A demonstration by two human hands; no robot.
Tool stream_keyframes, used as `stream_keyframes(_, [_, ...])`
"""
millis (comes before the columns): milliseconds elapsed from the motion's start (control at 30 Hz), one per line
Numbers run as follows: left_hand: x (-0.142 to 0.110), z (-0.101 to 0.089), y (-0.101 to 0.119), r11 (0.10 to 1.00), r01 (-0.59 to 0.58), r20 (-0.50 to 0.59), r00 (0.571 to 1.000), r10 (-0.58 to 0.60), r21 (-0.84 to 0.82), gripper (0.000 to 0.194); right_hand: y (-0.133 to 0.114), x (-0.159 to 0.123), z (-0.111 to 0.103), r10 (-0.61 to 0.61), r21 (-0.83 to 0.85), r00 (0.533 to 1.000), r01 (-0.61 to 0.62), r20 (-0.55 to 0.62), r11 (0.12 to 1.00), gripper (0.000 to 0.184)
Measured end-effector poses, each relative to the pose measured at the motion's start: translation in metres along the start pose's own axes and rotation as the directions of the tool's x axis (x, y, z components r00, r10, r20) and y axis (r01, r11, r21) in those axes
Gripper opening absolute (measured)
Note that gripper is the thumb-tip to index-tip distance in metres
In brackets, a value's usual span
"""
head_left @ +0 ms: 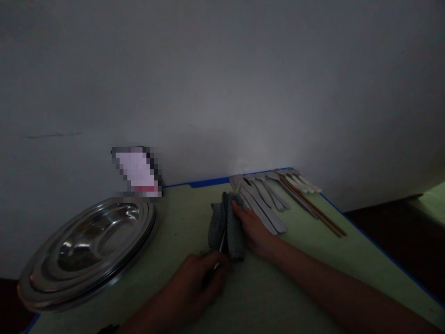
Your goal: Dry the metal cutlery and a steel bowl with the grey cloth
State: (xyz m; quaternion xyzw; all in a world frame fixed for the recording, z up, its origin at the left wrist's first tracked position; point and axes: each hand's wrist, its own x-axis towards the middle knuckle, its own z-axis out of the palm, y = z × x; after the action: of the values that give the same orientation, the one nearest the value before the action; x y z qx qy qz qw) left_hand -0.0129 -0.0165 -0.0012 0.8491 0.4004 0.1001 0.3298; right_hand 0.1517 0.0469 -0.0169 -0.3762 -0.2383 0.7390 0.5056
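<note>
In front of me my left hand (203, 280) is closed round the handle end of a thin metal utensil (222, 242), whose kind I cannot make out because most of it is covered. A grey cloth (234, 234) is folded about its upper part, and a narrow tapered tip pokes out at the top. My right hand (255, 229) grips this cloth from the right side, thumb along its top. Just beyond the right hand lie flat metal spatulas (259, 208) side by side on the green tabletop (181, 232).
Right of the spatulas are metal forks or spoons (273, 192), brown chopsticks (318, 211) and white-handled utensils (304, 183). Stacked steel plates (139, 241) stand at left. Behind them a blurred-out upright device (137, 169) leans by the wall (222, 93). Blue tape (212, 182) edges the table.
</note>
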Motion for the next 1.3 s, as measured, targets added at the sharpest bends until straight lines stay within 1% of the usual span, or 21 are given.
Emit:
stream_keyframes(67, [0.0, -0.003, 0.002, 0.998, 0.041, 0.008, 0.999, -0.041, -0.042, 0.025, 0.001, -0.001, 0.001, -0.002, -0.038, 1.0, 0.003, 0.02, 0.999, 0.023])
stream_keyframes(100, [-0.001, -0.005, 0.003, 0.999, 0.029, 0.025, 0.999, -0.028, -0.033, 0.022, 0.002, -0.002, 0.001, -0.008, -0.047, 1.0, 0.009, 0.024, 0.999, 0.024])
stream_keyframes(133, [-0.002, -0.007, 0.005, 1.0, 0.0, 0.049, 0.999, 0.0, -0.014, 0.021, 0.001, -0.002, 0.002, -0.015, -0.049, 1.0, 0.016, 0.023, 0.999, 0.024])
stream_keyframes(167, [-0.003, -0.009, 0.006, 1.0, -0.028, 0.066, 0.997, 0.028, 0.012, 0.025, 0.001, -0.003, 0.002, -0.021, -0.048, 1.0, 0.021, 0.016, 0.999, 0.024])
stream_keyframes(233, [-0.004, -0.012, 0.008, 0.995, -0.084, 0.077, 0.994, 0.08, 0.047, 0.03, 0.001, -0.004, 0.002, -0.037, -0.043, 0.999, 0.036, -0.016, 0.998, 0.023])
stream_keyframes(333, [-0.001, -0.013, 0.007, 0.987, -0.158, 0.067, 0.986, 0.155, 0.034, 0.02, 0.003, -0.002, 0.002, -0.086, -0.058, 0.994, 0.082, -0.062, 0.995, 0.026])
stream_keyframes(433, [0.003, -0.012, 0.005, 0.977, -0.212, 0.061, 0.976, 0.21, 0.016, 0.017, 0.009, 0.009, 0.004, -0.17, -0.151, 0.982, 0.156, -0.087, 0.976, 0.032])
stream_keyframes(500, [0.004, -0.011, 0.003, 0.976, -0.217, 0.051, 0.975, 0.215, 0.029, 0.015, 0.012, 0.024, 0.007, -0.273, -0.279, 0.956, 0.234, -0.109, 0.931, 0.035])
stream_keyframes(567, [0.004, -0.011, 0.002, 0.975, -0.216, 0.036, 0.976, 0.214, 0.051, 0.011, 0.014, 0.044, 0.012, -0.426, -0.435, 0.895, 0.332, -0.137, 0.837, 0.04])
stream_keyframes(600, [0.004, -0.011, 0.0, 0.975, -0.215, 0.025, 0.977, 0.214, 0.062, 0.01, 0.014, 0.055, 0.015, -0.488, -0.514, 0.86, 0.354, -0.15, 0.782, 0.042])
stream_keyframes(700, [0.002, -0.014, -0.006, 0.972, -0.215, -0.013, 0.976, 0.217, 0.097, 0.009, 0.012, 0.081, 0.024, -0.524, -0.563, 0.836, 0.358, -0.161, 0.745, 0.044])
stream_keyframes(767, [0.002, -0.015, -0.012, 0.977, -0.189, -0.033, 0.981, 0.193, 0.098, 0.011, 0.009, 0.089, 0.029, -0.54, -0.588, 0.827, 0.361, -0.157, 0.724, 0.045])
stream_keyframes(867, [0.004, -0.016, -0.021, 0.993, -0.113, -0.089, 0.989, 0.117, 0.046, 0.016, 0.008, 0.084, 0.033, -0.57, -0.638, 0.812, 0.375, -0.125, 0.673, 0.041])
stream_keyframes(967, [0.008, -0.015, -0.028, 0.998, -0.041, -0.167, 0.985, 0.033, -0.045, 0.022, 0.012, 0.068, 0.036, -0.588, -0.687, 0.806, 0.389, -0.07, 0.614, 0.034])
stream_keyframes(1067, [0.009, -0.017, -0.029, 0.991, 0.008, -0.167, 0.985, -0.031, -0.133, 0.027, 0.018, 0.053, 0.039, -0.59, -0.706, 0.807, 0.408, -0.018, 0.579, 0.033])
stream_keyframes(1133, [0.009, -0.019, -0.027, 0.991, 0.005, -0.176, 0.984, -0.028, -0.132, 0.027, 0.021, 0.049, 0.04, -0.591, -0.707, 0.806, 0.427, 0.016, 0.563, 0.033])
stream_keyframes(1200, [0.008, -0.022, -0.024, 0.996, -0.038, -0.171, 0.985, 0.024, -0.084, 0.024, 0.021, 0.051, 0.038, -0.588, -0.705, 0.808, 0.429, 0.021, 0.564, 0.034])
stream_keyframes(1233, [0.007, -0.022, -0.022, 0.997, -0.064, -0.151, 0.987, 0.056, -0.049, 0.022, 0.02, 0.053, 0.037, -0.586, -0.698, 0.811, 0.422, 0.004, 0.579, 0.034])
stream_keyframes(1300, [0.005, -0.021, -0.016, 0.994, -0.106, -0.065, 0.992, 0.108, 0.039, 0.018, 0.017, 0.059, 0.034, -0.581, -0.661, 0.812, 0.405, -0.058, 0.632, 0.034])
